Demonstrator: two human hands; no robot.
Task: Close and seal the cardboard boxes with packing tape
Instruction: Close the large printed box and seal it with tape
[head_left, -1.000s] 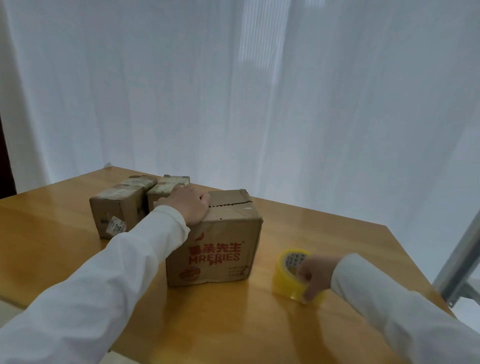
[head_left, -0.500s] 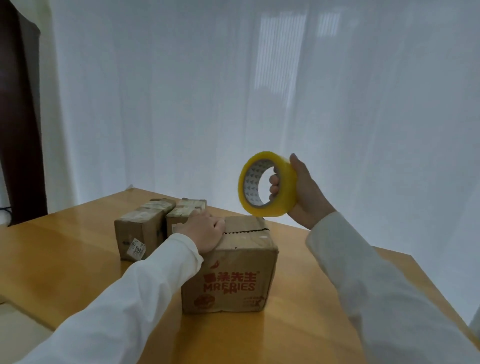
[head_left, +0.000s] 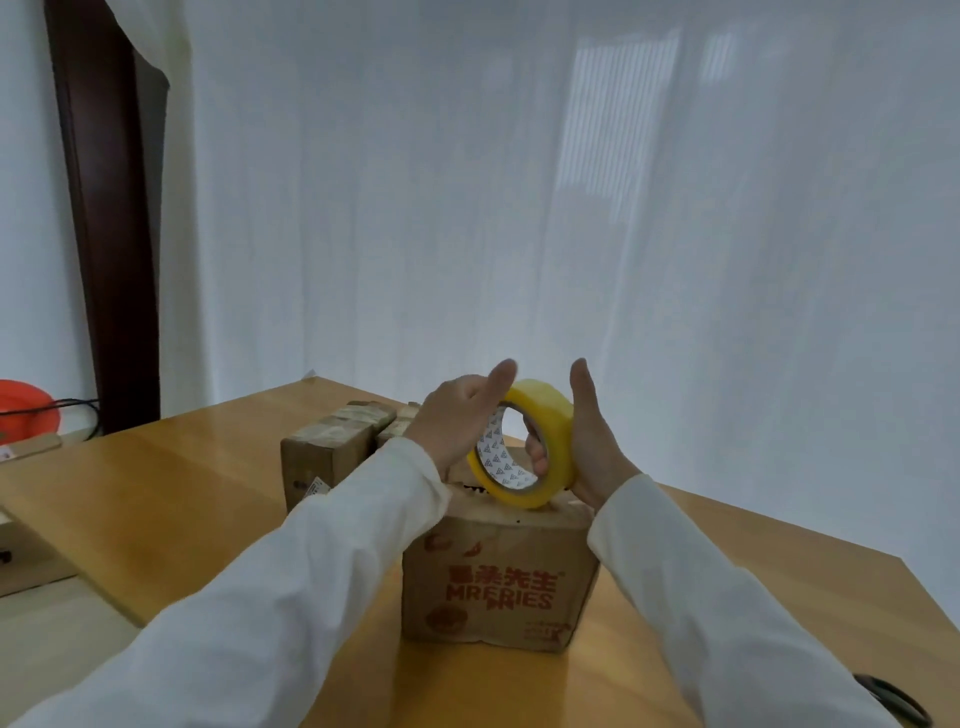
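The round roll of yellow packing tape with a white printed core (head_left: 522, 446) hangs in the air at the centre of the frame, just above the top of the brown cardboard box with red lettering (head_left: 500, 582). The right hand (head_left: 589, 441) has the grip on it: fingers curl through the core from the right, the palm lies against the roll's outer yellow face, and the thumb stands straight up beside it. The left hand (head_left: 460, 420) is at the roll's left edge, thumb raised along the upper rim; its other fingers are hidden behind the hand, so I cannot tell whether they pinch the tape or only touch it.

The roll is tilted, its open core facing the lower left of the frame, its glossy yellow band turned to the upper right. Its lowest edge is close over the box top; contact cannot be judged.

The lettered box stands on the light wooden table (head_left: 156, 499) at lower centre, its top largely hidden by the hands. Behind it, toward centre left, two smaller brown cardboard boxes with pale tape on top (head_left: 332, 441) sit side by side. Both arms wear white sleeves (head_left: 291, 587).
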